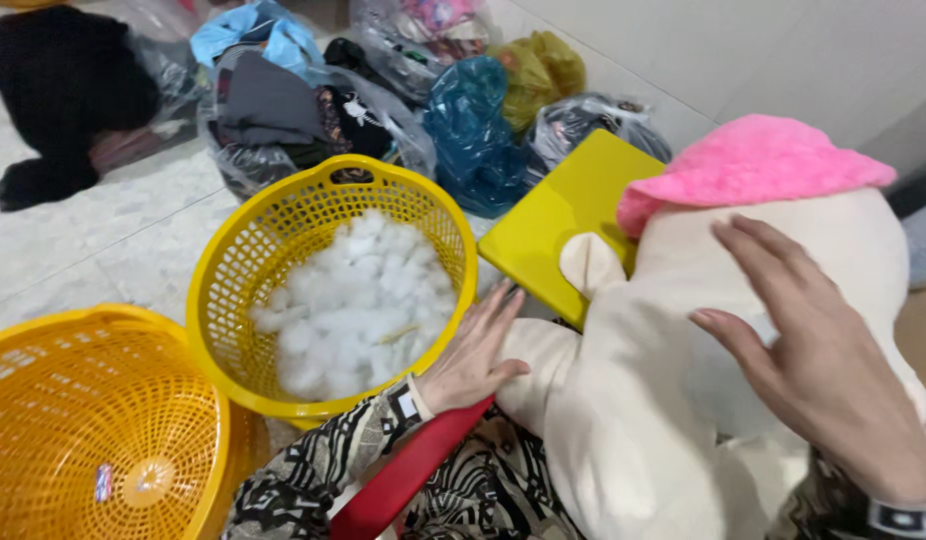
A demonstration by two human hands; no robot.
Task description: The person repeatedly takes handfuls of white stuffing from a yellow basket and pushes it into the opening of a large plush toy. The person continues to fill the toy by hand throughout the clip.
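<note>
Tiled floor; cream plush toy (663, 340), pink-capped.

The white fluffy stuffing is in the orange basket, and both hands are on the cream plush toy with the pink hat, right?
Not quite. The head view shows the white stuffing in the yellow basket; the orange basket beside it holds none. The rest is right: the left hand and right hand both rest on the cream plush toy with the pink hat.
</note>
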